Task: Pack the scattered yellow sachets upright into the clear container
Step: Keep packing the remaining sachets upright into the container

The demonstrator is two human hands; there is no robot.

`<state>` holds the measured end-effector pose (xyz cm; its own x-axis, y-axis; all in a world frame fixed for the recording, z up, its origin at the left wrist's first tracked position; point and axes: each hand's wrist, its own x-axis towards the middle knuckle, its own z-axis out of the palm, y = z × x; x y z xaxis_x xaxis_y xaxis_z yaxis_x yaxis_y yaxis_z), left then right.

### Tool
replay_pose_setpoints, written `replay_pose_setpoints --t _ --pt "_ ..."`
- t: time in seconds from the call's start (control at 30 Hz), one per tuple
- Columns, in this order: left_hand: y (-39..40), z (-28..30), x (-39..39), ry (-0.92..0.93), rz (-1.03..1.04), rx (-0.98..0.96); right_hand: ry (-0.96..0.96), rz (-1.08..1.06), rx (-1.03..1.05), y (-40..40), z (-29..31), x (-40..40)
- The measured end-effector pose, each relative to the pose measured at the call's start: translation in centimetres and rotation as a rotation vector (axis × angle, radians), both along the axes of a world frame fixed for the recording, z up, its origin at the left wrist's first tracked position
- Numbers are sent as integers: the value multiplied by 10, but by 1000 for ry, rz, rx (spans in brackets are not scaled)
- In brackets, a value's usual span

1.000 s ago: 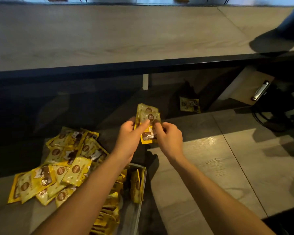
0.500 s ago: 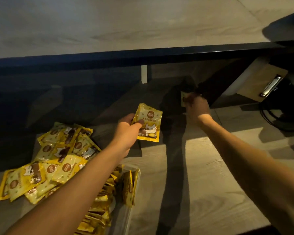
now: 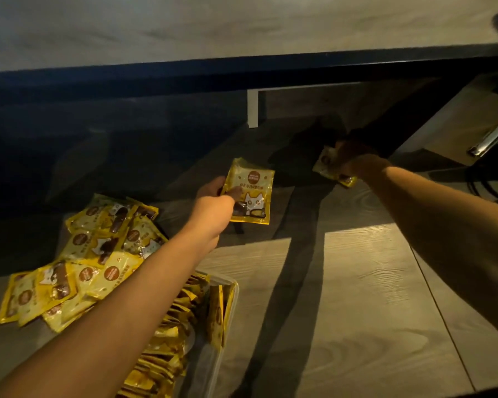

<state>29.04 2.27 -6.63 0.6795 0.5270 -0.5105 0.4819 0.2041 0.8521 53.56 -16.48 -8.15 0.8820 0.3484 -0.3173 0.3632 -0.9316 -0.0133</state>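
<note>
My left hand (image 3: pixel 213 209) grips a small stack of yellow sachets (image 3: pixel 252 191) by its left edge, held above the floor at centre. My right hand (image 3: pixel 357 160) reaches far right under the dark ledge and closes on a lone yellow sachet (image 3: pixel 327 165), lifting its edge off the floor. A loose pile of yellow sachets (image 3: pixel 78 254) lies on the floor at left. The clear container (image 3: pixel 230 294) stands at bottom centre, partly hidden by my left forearm, with several sachets upright inside it.
A dark overhanging ledge (image 3: pixel 242 73) spans the view above the hands. A white leg (image 3: pixel 252 109) stands under it. A clipboard with a metal clip (image 3: pixel 489 136) leans at the far right. A black cable (image 3: pixel 480 182) curls below it. Wood-look floor lies to the right of the container.
My right hand left the stack, reached out to the far right and took hold of the lone sachet. My left hand keeps holding the stack. The view tilted downward.
</note>
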Motion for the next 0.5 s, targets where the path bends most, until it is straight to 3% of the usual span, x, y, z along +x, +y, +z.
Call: replay_pose_setpoints --t 0.1,0.2,0.4,0.5 --pt "0 1 0 -1 12 -28 13 -45 -10 -1 2 -7" --pt "-1 2 -1 -11 30 -41 60 -122 129 0 0 -23" --pt "-3 14 -13 -32 61 -44 163 -357 648 -2 20 -79" --pt "-2 23 -23 -69 79 -63 319 -432 1057 -7 41 -128"
